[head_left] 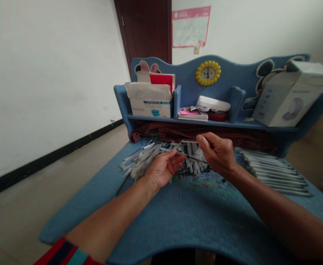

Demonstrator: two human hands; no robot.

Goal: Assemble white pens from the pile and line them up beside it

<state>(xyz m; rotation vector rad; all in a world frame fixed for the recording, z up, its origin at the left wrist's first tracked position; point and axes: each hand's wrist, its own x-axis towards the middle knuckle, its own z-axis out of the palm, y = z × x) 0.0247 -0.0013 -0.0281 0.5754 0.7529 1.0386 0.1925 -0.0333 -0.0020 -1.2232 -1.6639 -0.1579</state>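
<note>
My left hand point(167, 167) is over the middle of the blue table, thumb and fingertips pinched on a thin dark stick point(196, 159) that runs rightward to below my other hand. The stick's left end, near my fingers, looks pale. My right hand point(218, 152) is closed, with a slim pale tube point(189, 141) sticking out leftward by its thumb. Its far end is hidden in the fist. Behind and beneath both hands lie a loose heap of pale plastic tubes point(142, 160) and a second bunch of tubes point(194, 151) with dark ends.
Several slim pale sticks point(274, 171) lie side by side at the right of the blue table point(178, 228). A dark red checked cloth point(183, 130) is tucked under the shelf point(233, 124). The shelf bears a mask box point(150, 103), notebooks point(193, 116), and a white carton point(291, 95).
</note>
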